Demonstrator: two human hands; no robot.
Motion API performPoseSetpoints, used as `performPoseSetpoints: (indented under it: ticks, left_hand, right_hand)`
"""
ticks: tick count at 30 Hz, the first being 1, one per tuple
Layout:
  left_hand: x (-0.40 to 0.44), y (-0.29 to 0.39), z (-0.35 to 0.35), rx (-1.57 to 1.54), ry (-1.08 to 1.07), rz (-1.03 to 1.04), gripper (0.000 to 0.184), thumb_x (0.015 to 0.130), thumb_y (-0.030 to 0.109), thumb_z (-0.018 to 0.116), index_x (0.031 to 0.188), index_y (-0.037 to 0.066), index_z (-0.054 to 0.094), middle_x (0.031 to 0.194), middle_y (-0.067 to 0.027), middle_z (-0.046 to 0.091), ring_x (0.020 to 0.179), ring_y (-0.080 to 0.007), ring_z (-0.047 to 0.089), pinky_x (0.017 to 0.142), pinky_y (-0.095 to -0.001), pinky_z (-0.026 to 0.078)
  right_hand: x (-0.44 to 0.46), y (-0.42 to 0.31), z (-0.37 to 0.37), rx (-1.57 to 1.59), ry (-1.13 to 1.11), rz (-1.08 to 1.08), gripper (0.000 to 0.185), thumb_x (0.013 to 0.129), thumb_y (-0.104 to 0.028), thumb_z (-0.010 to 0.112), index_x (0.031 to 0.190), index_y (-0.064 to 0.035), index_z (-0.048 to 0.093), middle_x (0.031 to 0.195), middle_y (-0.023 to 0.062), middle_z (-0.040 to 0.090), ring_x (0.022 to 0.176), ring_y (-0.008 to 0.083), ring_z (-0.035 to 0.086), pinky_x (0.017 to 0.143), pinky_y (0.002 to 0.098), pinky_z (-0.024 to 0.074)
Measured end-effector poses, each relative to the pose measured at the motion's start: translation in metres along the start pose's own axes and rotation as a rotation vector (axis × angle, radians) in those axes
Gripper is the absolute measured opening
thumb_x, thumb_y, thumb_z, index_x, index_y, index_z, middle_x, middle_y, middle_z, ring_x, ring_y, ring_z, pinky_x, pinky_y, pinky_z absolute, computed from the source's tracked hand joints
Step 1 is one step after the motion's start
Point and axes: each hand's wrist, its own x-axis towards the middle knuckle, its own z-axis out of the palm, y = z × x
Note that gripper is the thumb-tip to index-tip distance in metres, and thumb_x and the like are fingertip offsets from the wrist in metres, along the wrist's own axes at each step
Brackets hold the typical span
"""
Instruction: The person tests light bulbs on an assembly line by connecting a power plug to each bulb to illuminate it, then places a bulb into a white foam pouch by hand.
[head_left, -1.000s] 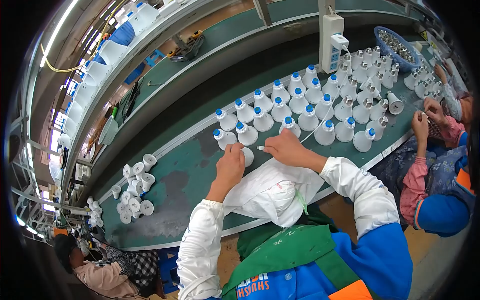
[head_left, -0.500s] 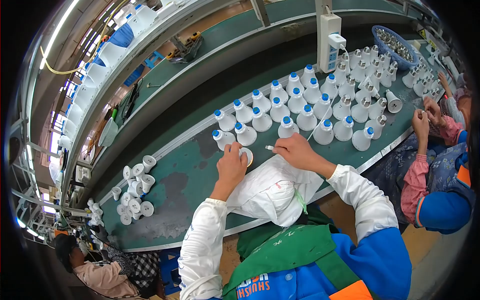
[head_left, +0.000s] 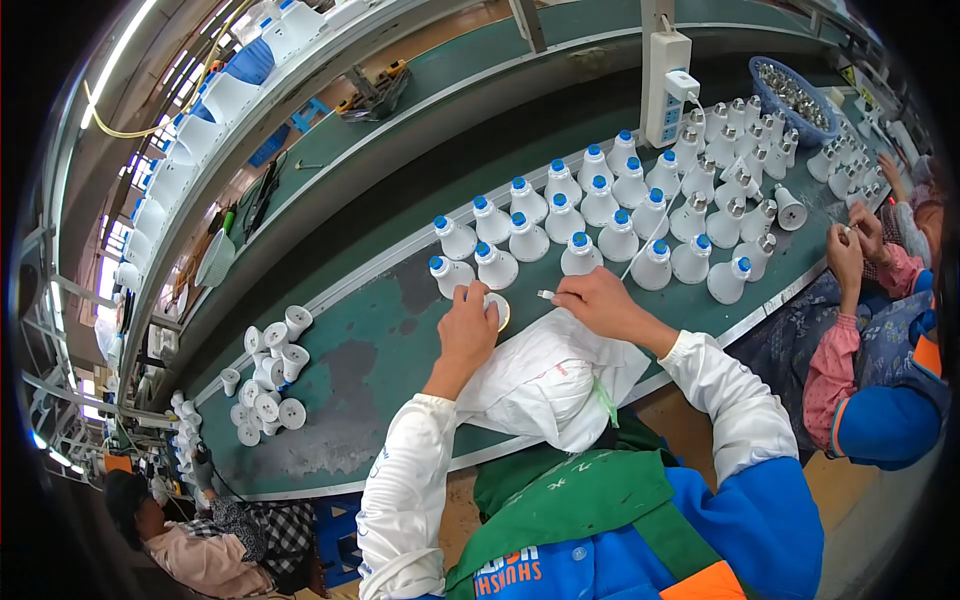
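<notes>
My left hand [head_left: 466, 326] is closed around a white lamp housing [head_left: 501, 313], whose round rim shows beside the fingers; most of the housing is hidden. Between the fingertips of my right hand [head_left: 604, 305] is a white cable plug [head_left: 546, 294], its tip pointing left toward the housing with a small gap between them. A thin white cable [head_left: 650, 240] runs up from near my right hand among the blue-capped lamp housings [head_left: 581, 256]. Under both hands lies a crumpled white cloth or bag [head_left: 545, 375] at the bench edge.
Several metal-capped housings [head_left: 724, 222] stand to the right, near a blue basket [head_left: 795, 98] of metal caps. A power strip [head_left: 665, 90] with a charger rises behind. Loose housings [head_left: 268, 385] lie at left. Co-workers sit on both sides, one with hands [head_left: 850, 245] raised at right.
The view has shifted slightly. My hands keep nearly the same pose, housing and cable plug still held. At the lower left, a co-worker's gloved hand has come up to the bench.
</notes>
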Motion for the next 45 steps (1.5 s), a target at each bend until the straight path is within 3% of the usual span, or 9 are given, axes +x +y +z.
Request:
performPoseSetpoints:
  ticks: [14,24,26,31,34,36,40,42,45]
  left_hand:
    - [-0.001,-0.002,0.002,-0.026,0.034,-0.002,0.022,0.083,0.019,0.054,0.103,0.011,0.048,0.102,-0.0133,0.052,0.072,-0.0359,0.06,0.064,-0.0475,0.048]
    - [-0.019,-0.019,-0.039,-0.314,0.031,-0.078,0.048,0.085,0.031,0.059,0.125,0.012,0.042,0.116,-0.0125,0.053,0.078,-0.0293,0.061,0.07,-0.0406,0.048]
    - [-0.035,-0.048,-0.06,-0.333,0.087,-0.142,0.049,0.084,0.03,0.06,0.125,0.012,0.042,0.117,-0.0115,0.053,0.079,-0.0279,0.061,0.07,-0.0394,0.048]
    - [-0.079,-0.178,-0.092,-0.013,0.597,-0.291,0.044,0.079,0.02,0.066,0.118,0.006,0.051,0.11,-0.0116,0.056,0.083,-0.0225,0.058,0.072,-0.0335,0.047]
    - [-0.111,-0.28,-0.11,0.084,0.786,-0.415,0.041,0.076,0.008,0.064,0.115,0.002,0.053,0.107,-0.0161,0.057,0.089,-0.0265,0.057,0.076,-0.0358,0.047]
    - [-0.121,-0.3,-0.133,0.117,0.601,-0.65,0.044,0.074,0.002,0.06,0.116,0.0,0.051,0.113,-0.0182,0.055,0.103,-0.0348,0.052,0.089,-0.0414,0.042]
    - [-0.118,-0.349,-0.133,0.05,0.514,-0.576,0.048,0.071,-0.002,0.057,0.118,-0.001,0.049,0.118,-0.0207,0.052,0.108,-0.0387,0.048,0.091,-0.0434,0.04]
    - [-0.105,-0.347,-0.126,0.259,0.483,-0.504,0.053,0.067,-0.005,0.055,0.12,-0.001,0.047,0.121,-0.022,0.048,0.109,-0.0415,0.046,0.094,-0.0432,0.039]
    - [-0.095,-0.318,-0.134,0.279,0.41,-0.604,0.054,0.067,0.007,0.069,0.117,0.003,0.05,0.119,-0.0192,0.046,0.111,-0.0399,0.043,0.094,-0.044,0.038]
  right_hand:
    - [0.005,-0.008,0.007,-0.043,-0.045,0.013,0.015,0.081,-0.019,0.061,0.075,-0.0052,0.064,0.06,0.011,0.057,0.055,0.0291,0.055,0.054,0.0368,0.0417]
    - [0.027,-0.034,0.011,-0.066,-0.056,-0.058,0.015,0.081,-0.019,0.061,0.075,-0.0047,0.062,0.062,0.0118,0.057,0.057,0.0305,0.055,0.053,0.0382,0.0405]
    - [0.03,-0.039,0.009,-0.048,-0.074,-0.042,0.016,0.081,-0.018,0.061,0.075,-0.0034,0.061,0.062,0.013,0.057,0.056,0.0302,0.055,0.052,0.0379,0.04]
    - [0.036,-0.05,0.014,-0.038,-0.105,-0.038,0.015,0.081,-0.014,0.061,0.074,-0.0013,0.06,0.056,0.0105,0.055,0.047,0.021,0.052,0.047,0.0317,0.0373]
    - [0.04,-0.051,0.021,-0.033,-0.122,-0.016,0.015,0.081,-0.012,0.061,0.073,-0.0001,0.06,0.053,0.0083,0.054,0.045,0.0168,0.05,0.045,0.0297,0.0361]
    - [0.044,-0.055,0.025,-0.042,-0.134,-0.017,0.015,0.082,-0.012,0.06,0.073,0.0005,0.059,0.053,0.0076,0.054,0.044,0.0154,0.05,0.045,0.0291,0.0358]
    - [0.048,-0.06,0.031,-0.02,-0.154,0.051,0.015,0.082,-0.011,0.06,0.073,0.0013,0.059,0.053,0.0081,0.054,0.044,0.0152,0.049,0.045,0.0285,0.036]
    - [0.047,-0.06,0.032,-0.027,-0.138,0.044,0.015,0.082,-0.01,0.061,0.073,0.0015,0.059,0.053,0.0082,0.054,0.044,0.015,0.048,0.045,0.0283,0.036]
    - [0.049,-0.065,0.031,-0.056,-0.139,0.027,0.015,0.081,-0.011,0.061,0.073,0.001,0.059,0.053,0.0084,0.054,0.044,0.0151,0.048,0.045,0.0289,0.0362]
